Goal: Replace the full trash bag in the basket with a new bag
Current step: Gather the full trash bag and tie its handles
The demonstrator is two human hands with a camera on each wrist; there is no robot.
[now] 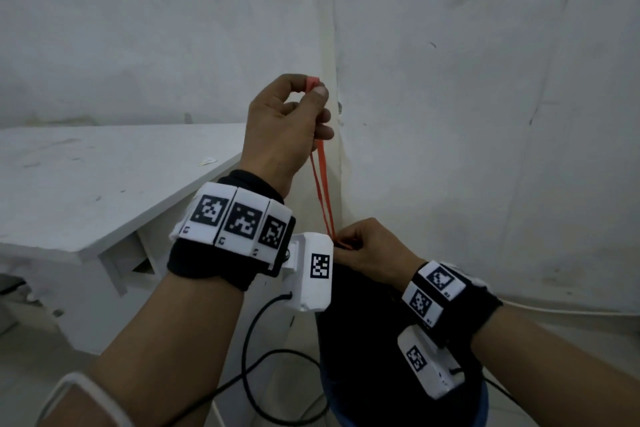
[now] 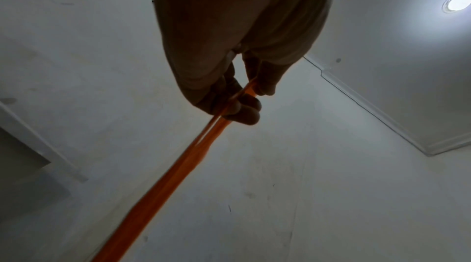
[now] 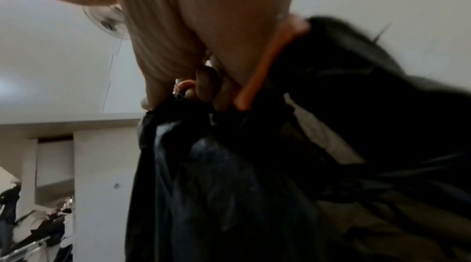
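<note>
Two hands at work: both of yours are on one black bag, in the corner where the walls meet.
Table [image 1: 104, 191]: white, to your left, its near corner just beside your left wrist.
Trash bag [image 1: 363, 333]: black and full, directly below your right hand, with its mouth gathered upward; the right wrist view shows its crinkled side [image 3: 229, 185] hanging under your fingers.
Basket [image 1: 483, 402]: only a blue sliver of rim shows around the bag's lower part, at the bottom of the head view.
Left forearm: raised steeply, with the wrist above the right hand and nearer the wall corner.
Left hand [image 1: 287, 125]: your thumb and forefinger pinch the top of the drawstring loop; the other fingers curl loosely beside it. From the left wrist view, the fingers [image 2: 244, 109] close around the two strands.
Right hand [image 1: 370, 253]: held low, knuckles up, fingers curled tight around the bag's gathered neck where the strands emerge.
Drawstring [image 1: 322, 191]: orange, two strands stretched taut from your left pinch down to your right fist; a further length [image 3: 265, 69] runs past your right palm along the bag's hem.
</note>
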